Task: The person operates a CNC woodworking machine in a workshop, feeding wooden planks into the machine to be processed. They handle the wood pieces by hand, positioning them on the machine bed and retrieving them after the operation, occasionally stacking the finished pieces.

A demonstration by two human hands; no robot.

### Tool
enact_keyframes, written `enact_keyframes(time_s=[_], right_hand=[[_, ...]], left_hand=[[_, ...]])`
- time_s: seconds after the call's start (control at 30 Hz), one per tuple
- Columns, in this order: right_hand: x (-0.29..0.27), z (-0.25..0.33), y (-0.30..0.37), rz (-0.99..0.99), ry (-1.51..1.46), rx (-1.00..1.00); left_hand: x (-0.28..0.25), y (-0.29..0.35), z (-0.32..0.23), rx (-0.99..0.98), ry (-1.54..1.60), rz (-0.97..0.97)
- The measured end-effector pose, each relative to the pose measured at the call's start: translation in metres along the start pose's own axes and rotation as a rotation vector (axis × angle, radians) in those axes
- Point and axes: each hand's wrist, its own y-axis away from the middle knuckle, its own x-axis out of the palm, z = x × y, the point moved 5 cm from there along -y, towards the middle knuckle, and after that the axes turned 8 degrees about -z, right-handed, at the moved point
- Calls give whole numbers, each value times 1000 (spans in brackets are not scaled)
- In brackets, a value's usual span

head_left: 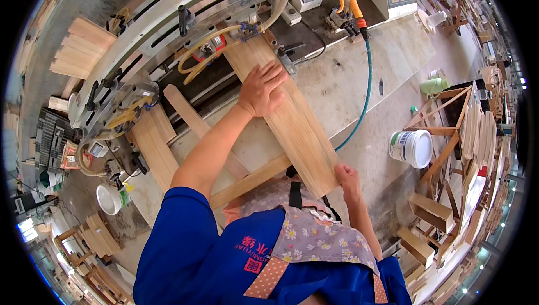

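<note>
A long pale wooden board [297,131] slants from the machine at the top down toward my body. My left hand [264,89] lies on top of its upper part, fingers laid across the face toward its right edge. At the board's near right corner, my right hand [347,177] is closed, gripping the edge; its fingertips are partly hidden. The far end of the board sits under the machine's clamp hardware [247,31]. Left of it, a narrower wooden strip [193,115] lies on the worktable [247,131], and a wooden bar [252,180] crosses near my apron.
A teal hose [369,75] curves down on the right beside the board. More boards [151,145] lie under the machine's left end. Board stacks [84,47] stand behind the machine. A white bucket [412,148] and a wooden rack [449,131] are on the right, another bucket [112,198] at left.
</note>
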Motion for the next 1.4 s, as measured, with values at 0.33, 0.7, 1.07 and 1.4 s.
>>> enact_keyframes(time_s=[0.33,0.7,1.07,1.4], right_hand=[[85,137,16,-194,912,-896],[183,152,18,-104,1314,-912],[181,148,14,-106,1284,-898],[181,147,12,-85,1254,-859]], left_hand=[[-1,1,7,12,30,-25],[-13,18,6,-154,36,-177],[-92,169,-16,-937,-244,-141],[-59,64,62,-839,-265,-70]])
